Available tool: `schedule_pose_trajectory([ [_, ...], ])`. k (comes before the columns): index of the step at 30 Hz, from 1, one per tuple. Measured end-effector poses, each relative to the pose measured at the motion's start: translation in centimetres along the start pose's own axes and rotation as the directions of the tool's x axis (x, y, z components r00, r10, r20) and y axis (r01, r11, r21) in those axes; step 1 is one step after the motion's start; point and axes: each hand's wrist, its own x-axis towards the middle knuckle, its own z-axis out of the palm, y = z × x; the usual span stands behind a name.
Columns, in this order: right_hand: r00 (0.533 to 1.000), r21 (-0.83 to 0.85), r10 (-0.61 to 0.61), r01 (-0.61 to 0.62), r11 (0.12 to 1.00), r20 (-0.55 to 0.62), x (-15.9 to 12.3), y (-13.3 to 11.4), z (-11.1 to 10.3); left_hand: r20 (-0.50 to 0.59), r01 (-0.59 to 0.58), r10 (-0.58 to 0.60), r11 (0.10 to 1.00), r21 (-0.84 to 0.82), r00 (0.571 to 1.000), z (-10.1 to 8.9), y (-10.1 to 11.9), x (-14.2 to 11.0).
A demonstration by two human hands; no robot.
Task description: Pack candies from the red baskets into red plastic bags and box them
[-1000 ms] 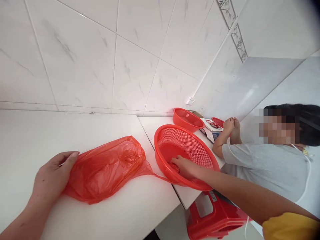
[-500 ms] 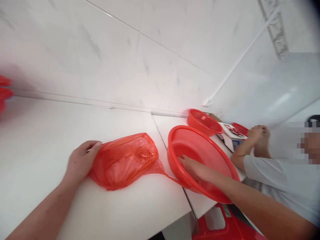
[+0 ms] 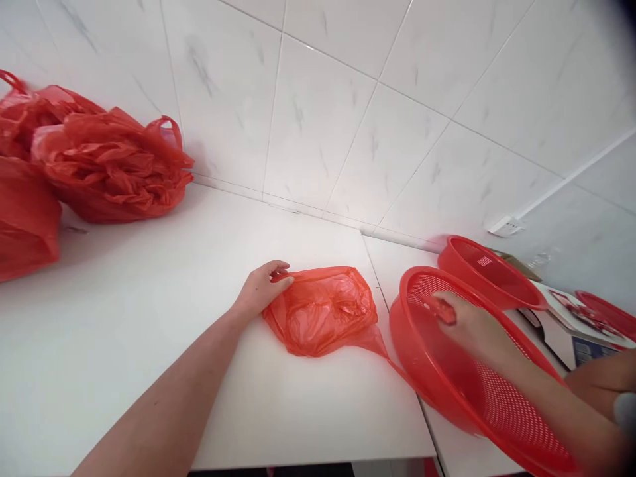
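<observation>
My left hand (image 3: 262, 289) pinches the left edge of a thin red plastic bag (image 3: 322, 311), which lies on the white tabletop with its mouth spread. One strip of the bag trails to the right, under the basket's side. Inside the large red perforated plastic basket (image 3: 437, 381), my right hand (image 3: 464, 324) is closed on a small red item (image 3: 444, 310), too blurred to name. It is held above the basket's floor.
Several stuffed red plastic bags (image 3: 119, 165) stand against the tiled wall at left. Behind the basket sit another red basin (image 3: 497, 275) and a white scale (image 3: 561, 331) with red things on it. Another person's arm (image 3: 603, 384) is at far right.
The view has turned left, bringing the stuffed bags into sight. My right hand has risen from the basket's floor, with a small red item now showing in it. The left still grips the bag.
</observation>
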Motion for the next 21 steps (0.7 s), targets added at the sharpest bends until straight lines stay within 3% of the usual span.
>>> schedule_pose_trajectory([
  [3,0.993,0.042,-0.12,0.12,0.992,-0.002,0.7,-3.5,-2.3,-0.045,0.018,-0.019,1.0,-0.01,0.999,0.3,-0.1,0.2],
  [5,0.97,0.049,-0.239,0.237,0.97,0.036,0.9,-6.5,-2.4,-0.067,0.019,-0.02,1.0,-0.019,0.998,0.4,-0.1,0.2],
  [9,0.865,0.078,-0.463,0.457,0.886,0.193,1.8,-12.2,0.4,-0.077,0.021,-0.024,0.999,-0.043,0.997,0.3,0.0,0.2],
  [12,0.818,0.121,-0.51,0.496,0.86,0.268,2.9,-14.5,2.5,-0.082,0.026,-0.032,0.998,-0.063,0.996,0.3,-0.1,0.2],
  [16,0.887,0.136,-0.394,0.371,0.919,0.241,3.3,-13.9,1.4,-0.09,0.014,-0.023,0.995,-0.097,0.996,0.3,-0.4,0.4],
  [21,0.983,0.041,-0.105,0.1,0.994,0.148,2.1,-6.9,-2.5,-0.117,0.004,-0.022,0.988,-0.156,0.993,0.4,-0.6,0.7],
])
